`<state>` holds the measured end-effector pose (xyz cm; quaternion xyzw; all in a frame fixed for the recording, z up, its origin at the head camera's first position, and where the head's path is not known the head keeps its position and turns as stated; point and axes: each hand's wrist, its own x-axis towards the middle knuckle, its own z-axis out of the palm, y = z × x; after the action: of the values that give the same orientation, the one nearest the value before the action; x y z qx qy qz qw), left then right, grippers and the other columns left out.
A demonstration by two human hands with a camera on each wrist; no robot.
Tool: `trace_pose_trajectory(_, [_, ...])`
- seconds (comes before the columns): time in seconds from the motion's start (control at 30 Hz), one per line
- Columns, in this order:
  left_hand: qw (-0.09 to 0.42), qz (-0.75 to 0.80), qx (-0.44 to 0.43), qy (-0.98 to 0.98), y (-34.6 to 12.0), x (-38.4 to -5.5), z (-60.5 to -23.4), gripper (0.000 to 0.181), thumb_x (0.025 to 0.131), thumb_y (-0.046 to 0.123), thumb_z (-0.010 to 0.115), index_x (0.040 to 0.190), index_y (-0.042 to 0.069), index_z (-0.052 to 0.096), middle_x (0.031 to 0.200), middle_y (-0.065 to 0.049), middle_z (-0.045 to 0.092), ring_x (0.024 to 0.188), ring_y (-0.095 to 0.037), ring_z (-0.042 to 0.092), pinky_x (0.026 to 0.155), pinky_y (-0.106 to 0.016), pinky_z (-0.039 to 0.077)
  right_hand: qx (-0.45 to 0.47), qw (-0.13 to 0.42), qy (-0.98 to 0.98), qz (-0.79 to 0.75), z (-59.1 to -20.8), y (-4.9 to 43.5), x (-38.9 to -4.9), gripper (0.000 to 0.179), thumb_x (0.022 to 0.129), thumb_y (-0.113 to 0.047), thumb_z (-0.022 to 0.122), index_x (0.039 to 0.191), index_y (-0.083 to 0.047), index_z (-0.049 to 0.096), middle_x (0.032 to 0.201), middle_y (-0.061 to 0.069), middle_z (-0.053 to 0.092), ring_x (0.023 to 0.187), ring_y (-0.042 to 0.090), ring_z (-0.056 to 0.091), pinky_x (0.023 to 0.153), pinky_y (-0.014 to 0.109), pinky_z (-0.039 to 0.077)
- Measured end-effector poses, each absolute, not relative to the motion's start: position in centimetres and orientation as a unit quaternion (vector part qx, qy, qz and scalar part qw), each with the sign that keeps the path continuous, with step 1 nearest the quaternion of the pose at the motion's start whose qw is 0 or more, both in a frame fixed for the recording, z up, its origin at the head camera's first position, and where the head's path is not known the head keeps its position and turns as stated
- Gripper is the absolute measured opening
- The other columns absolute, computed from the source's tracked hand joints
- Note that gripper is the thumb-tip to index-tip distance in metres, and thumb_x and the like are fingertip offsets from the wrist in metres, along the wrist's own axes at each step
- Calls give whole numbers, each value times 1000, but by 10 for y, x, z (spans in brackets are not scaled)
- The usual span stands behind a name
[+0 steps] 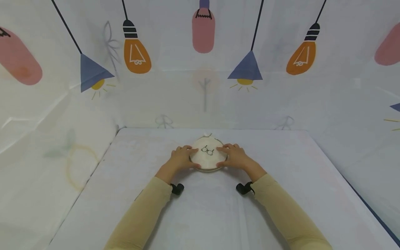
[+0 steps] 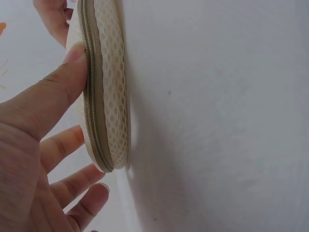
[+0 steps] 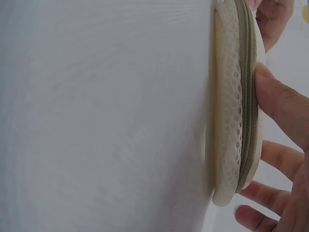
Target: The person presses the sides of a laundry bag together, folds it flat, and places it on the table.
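A round cream pouch (image 1: 204, 160) lies flat on the white table, with a line drawing of eyeglasses (image 1: 207, 150) on its top. My left hand (image 1: 182, 158) holds its left side, thumb at the near edge and index finger over the top. The right hand (image 1: 236, 157) holds the opposite side in much the same way. In the left wrist view, the thumb touches a beige zipper (image 2: 94, 111) running round the rim, above a band of honeycomb mesh (image 2: 114, 92). The right wrist view shows the zipper (image 3: 248, 121) closed along the visible stretch. The pouch's underside is hidden.
White cloth walls with printed lamps, such as an orange bulb (image 1: 137, 57), rise behind and beside the table (image 1: 206, 211). A small whitish tab (image 1: 207, 135) sticks out at the pouch's far edge. Black wrist cameras sit at both cuffs.
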<state>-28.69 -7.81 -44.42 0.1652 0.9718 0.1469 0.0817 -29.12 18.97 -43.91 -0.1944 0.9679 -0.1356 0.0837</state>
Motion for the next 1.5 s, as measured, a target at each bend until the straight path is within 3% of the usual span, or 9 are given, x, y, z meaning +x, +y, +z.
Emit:
trace_pose_trajectory(0.97, [59,148,187,969,-78,-285,-446,85,83,64,70,154,26,42,156,-11,38,137,-39,38,105,-58,36,-183,87,967,-154,-436,195,-290,86,83,-58,74,153,-21,43,153,17,40,135,42,36,110,62,30])
trace_pose_trajectory(1.5, [25,144,222,964,-98,-268,-432,76,89,61,66,152,26,45,158,-8,37,137,-38,38,104,-58,35,-192,34,962,-192,-418,210,-274,73,89,-50,71,149,-14,49,148,20,45,132,43,41,107,63,35])
